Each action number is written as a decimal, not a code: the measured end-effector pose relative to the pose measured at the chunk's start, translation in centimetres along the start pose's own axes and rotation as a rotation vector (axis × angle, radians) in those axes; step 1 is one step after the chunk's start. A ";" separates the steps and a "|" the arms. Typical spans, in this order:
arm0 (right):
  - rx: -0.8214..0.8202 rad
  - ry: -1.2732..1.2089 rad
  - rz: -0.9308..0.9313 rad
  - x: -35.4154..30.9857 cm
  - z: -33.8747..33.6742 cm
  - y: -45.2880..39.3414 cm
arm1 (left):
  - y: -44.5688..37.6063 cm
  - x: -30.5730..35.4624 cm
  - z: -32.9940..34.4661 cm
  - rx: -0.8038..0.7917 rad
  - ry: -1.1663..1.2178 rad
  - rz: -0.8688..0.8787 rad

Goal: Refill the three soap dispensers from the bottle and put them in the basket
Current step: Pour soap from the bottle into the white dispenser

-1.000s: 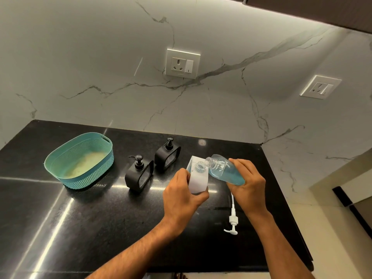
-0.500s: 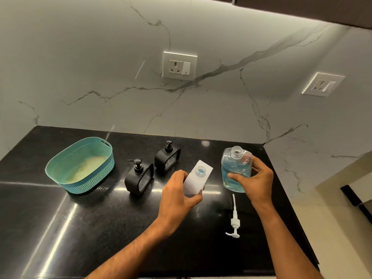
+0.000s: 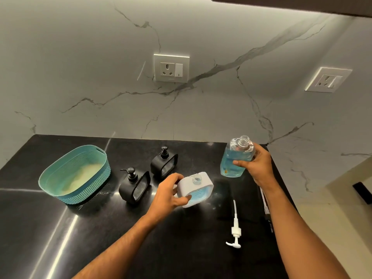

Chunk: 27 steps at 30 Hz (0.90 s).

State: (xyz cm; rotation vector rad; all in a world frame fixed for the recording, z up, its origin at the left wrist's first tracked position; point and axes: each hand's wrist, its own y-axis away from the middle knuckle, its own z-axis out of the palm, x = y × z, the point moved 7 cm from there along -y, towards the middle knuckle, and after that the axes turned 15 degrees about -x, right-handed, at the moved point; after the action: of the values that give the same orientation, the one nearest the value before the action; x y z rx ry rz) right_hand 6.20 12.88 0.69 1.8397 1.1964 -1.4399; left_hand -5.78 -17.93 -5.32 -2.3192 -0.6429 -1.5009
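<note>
Two hands grip: left hand (image 3: 168,195) clamps white dispenser (image 3: 196,188); right hand (image 3: 256,165) wraps uncapped bottle (image 3: 233,162), likely slippery, spillable; hold mid-body.

Glossy black stone counter (image 3: 100,228), clear plastic bottle (image 3: 235,160), woven-textured teal plastic basket (image 3: 60,172), matt veined marble wall (image 3: 80,67)

White dispenser (image 3: 198,188) uncapped, tilted; blue-filled bottle (image 3: 235,158) upright; two black dispensers (image 3: 133,187) beside teal basket (image 3: 76,178).
</note>
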 end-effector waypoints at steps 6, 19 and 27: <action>-0.005 -0.074 0.075 3.7 -1.1 -3.5 | -2.2 -2.1 -0.3 -0.018 0.090 -0.039; 0.014 -0.153 0.152 8.1 -1.6 -7.4 | -5.7 -5.8 0.0 -0.140 0.148 -0.104; -0.007 -0.181 0.190 9.2 -0.8 -7.9 | -5.8 -7.4 0.2 -0.161 0.186 -0.110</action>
State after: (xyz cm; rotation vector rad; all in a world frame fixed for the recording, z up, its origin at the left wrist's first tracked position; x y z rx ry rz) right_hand 0.23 20.32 -6.79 1.7251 0.9121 -1.4569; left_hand -11.19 -14.39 -12.08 -2.2529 -0.6303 -1.8547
